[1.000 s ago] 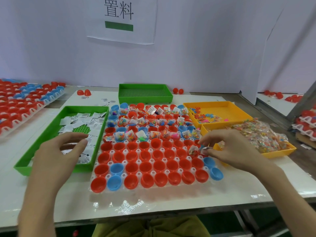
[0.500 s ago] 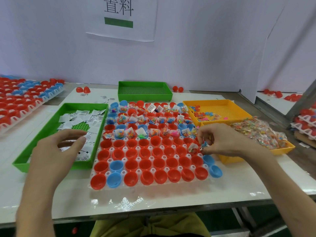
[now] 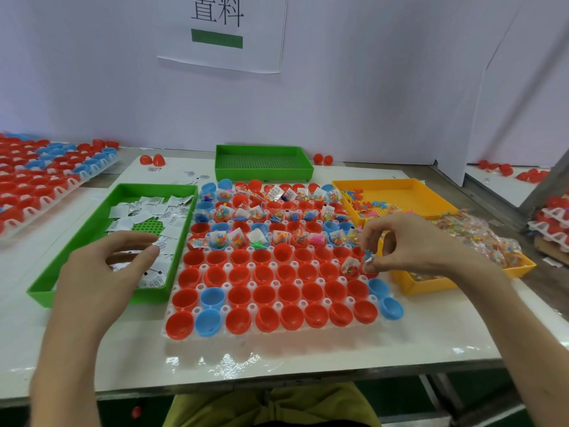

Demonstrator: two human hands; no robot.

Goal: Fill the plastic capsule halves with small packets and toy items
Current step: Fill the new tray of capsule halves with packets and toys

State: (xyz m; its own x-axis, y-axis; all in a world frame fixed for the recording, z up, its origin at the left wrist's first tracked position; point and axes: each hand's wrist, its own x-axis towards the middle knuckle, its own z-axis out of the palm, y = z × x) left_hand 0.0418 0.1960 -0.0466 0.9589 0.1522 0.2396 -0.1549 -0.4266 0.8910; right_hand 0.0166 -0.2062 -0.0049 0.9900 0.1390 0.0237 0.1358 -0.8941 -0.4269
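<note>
Pinching a tiny blue toy (image 3: 368,256), right hand (image 3: 412,241) hovers over mouth-up capsule halves (image 3: 286,272); left hand (image 3: 101,272) spread.

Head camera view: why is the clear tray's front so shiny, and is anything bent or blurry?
Head view: light glares white off the near edge of the clear plastic holder tray. Head view: the wide lens tilts the wall panels at right. Head view: clear toy packets in the yellow plastic tray look soft.

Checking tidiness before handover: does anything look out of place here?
A few white packets lie on the table beyond their green tray, and loose red capsule halves sit by the wall, outside any tray.
</note>
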